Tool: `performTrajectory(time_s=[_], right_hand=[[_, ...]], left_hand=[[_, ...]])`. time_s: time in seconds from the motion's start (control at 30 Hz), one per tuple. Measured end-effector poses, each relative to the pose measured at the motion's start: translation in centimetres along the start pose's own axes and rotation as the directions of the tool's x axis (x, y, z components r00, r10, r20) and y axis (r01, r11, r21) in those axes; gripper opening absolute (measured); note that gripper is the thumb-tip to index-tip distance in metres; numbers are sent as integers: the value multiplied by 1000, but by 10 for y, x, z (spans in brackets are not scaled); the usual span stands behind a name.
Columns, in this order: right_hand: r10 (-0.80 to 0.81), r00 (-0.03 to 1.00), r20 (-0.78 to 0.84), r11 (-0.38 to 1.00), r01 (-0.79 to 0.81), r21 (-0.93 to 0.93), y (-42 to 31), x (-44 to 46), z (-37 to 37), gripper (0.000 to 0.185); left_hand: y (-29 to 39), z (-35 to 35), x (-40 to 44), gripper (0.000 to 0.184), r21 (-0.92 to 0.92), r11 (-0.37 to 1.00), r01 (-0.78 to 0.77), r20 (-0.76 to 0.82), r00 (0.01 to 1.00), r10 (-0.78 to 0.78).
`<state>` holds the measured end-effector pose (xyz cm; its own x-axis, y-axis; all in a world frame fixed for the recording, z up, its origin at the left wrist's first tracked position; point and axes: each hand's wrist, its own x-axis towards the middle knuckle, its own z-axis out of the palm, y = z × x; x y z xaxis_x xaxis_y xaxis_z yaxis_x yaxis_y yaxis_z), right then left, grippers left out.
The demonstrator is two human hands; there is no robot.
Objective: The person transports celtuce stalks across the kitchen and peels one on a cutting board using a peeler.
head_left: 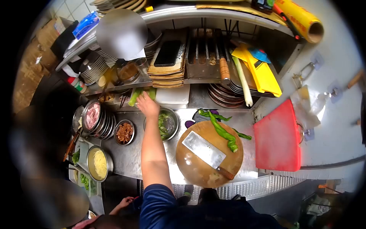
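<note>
My left hand (pixel 146 104) reaches onto the lower shelf, its fingers curled over a light green vegetable (pixel 133 97) whose exact kind I cannot make out. Just below my wrist stands a metal bowl (pixel 176 123) with cut green pieces (pixel 164 126), partly hidden by my forearm. A cleaver (pixel 204 149) lies flat on the round wooden chopping board (pixel 187 168), untouched. Long green peppers (pixel 223 133) rest across the board's far edge and on the counter. My right hand is out of view.
Left are a bowl of brown meat (pixel 124 132), a plate of pink meat (pixel 92 115) on stacked dishes and a bowl of yellow shreds (pixel 100 164). A red board (pixel 277 139) leans right. Shelves hold plates and a yellow slicer (pixel 259 72). Another person's hand (pixel 124 204) shows below.
</note>
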<state>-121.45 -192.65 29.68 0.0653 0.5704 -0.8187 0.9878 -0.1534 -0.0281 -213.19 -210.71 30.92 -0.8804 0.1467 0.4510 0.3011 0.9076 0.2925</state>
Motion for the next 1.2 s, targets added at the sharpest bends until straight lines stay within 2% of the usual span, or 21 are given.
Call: performTrajectory(time_s=[0.17, 0.23, 0.27, 0.3, 0.33, 0.37, 0.4, 0.43, 0.47, 0.5, 0.53, 0.57, 0.6, 0.63, 0.7, 0.8, 0.9, 1.0, 1.1, 1.17, 1.2], right_hand=[[-54, 998, -24, 998, 54, -10, 92, 12, -8, 32], [-86, 995, -45, 995, 88, 46, 141, 21, -8, 32], [-103, 993, -51, 986, 109, 126, 167, 32, -9, 32], [-65, 998, -25, 940, 70, 334, 182, 41, -7, 28], [-119, 990, -81, 918, 141, 372, 199, 51, -5, 26], [-104, 992, -70, 873, 125, 471, 199, 37, -12, 26], [-144, 977, -155, 846, 203, 492, 221, 39, -11, 24], [-127, 972, -200, 851, 210, 481, 239, 43, -9, 34], [-316, 857, -406, 889, 417, 187, 288, 97, 22, 43], [-234, 903, -360, 888, 349, 298, 295, 76, 17, 48], [-207, 907, -366, 873, 340, 349, 313, 73, 28, 49], [-164, 918, -362, 844, 320, 430, 327, 62, 34, 51], [-171, 887, -429, 832, 364, 419, 345, 62, 47, 51], [-133, 914, -384, 822, 318, 473, 355, 55, 49, 52], [-37, 958, -285, 734, 220, 643, 379, 49, 53, 57], [5, 946, -325, 758, 209, 618, 412, 53, 39, 57], [49, 947, -317, 763, 170, 624, 433, 60, 10, 54], [153, 948, -279, 641, 120, 758, 449, 57, -25, 51], [220, 921, -320, 623, 119, 773, 482, 91, -28, 51], [272, 927, -260, 646, 24, 763, 502, 107, -33, 52], [321, 935, -153, 616, -83, 784, 513, 113, -38, 52]], left_hand=[[33, -53, -77, 72, -36, 989, 141, 9, 990, -141], [40, -81, -102, 64, 34, 999, 38, 0, 999, -38], [59, -109, -126, 59, 68, 998, -14, -12, 1000, 15], [80, -145, -151, 54, 93, 992, -81, -21, 996, 84], [94, -160, -172, 53, 96, 992, -81, -2, 997, 82], [106, -175, -204, 49, 33, 981, -192, -156, 968, 195], [125, -195, -243, 48, 18, 951, -310, -290, 908, 301], [156, -230, -282, 51, -197, 934, -297, -252, 936, 245], [167, -228, -317, 51, -251, 879, -405, -360, 882, 303], [188, -235, -368, 50, -317, 837, -446, -429, 855, 293], [219, -262, -428, 50, -345, 807, -480, -398, 853, 338], [238, -270, -474, 50, -388, 585, -712, -480, 698, 531], [254, -255, -525, 49, -487, 402, -775, -516, 627, 583], [264, -261, -571, 51, -485, 324, -812, -375, 528, 762], [308, -266, -628, 54, -768, 129, -627, -65, 276, 959], [389, -276, -678, 62, -831, 55, -553, 91, -37, 995], [450, -261, -698, 62, -843, 112, -527, 229, -164, 959], [511, -239, -714, 58, -842, 65, -536, 225, -239, 945], [582, -211, -740, 55, -844, 25, -536, 229, -318, 920], [635, -188, -763, 54, -839, -16, -543, 225, -374, 900], [667, -175, -781, 54, -846, -42, -532, 203, -395, 896]])
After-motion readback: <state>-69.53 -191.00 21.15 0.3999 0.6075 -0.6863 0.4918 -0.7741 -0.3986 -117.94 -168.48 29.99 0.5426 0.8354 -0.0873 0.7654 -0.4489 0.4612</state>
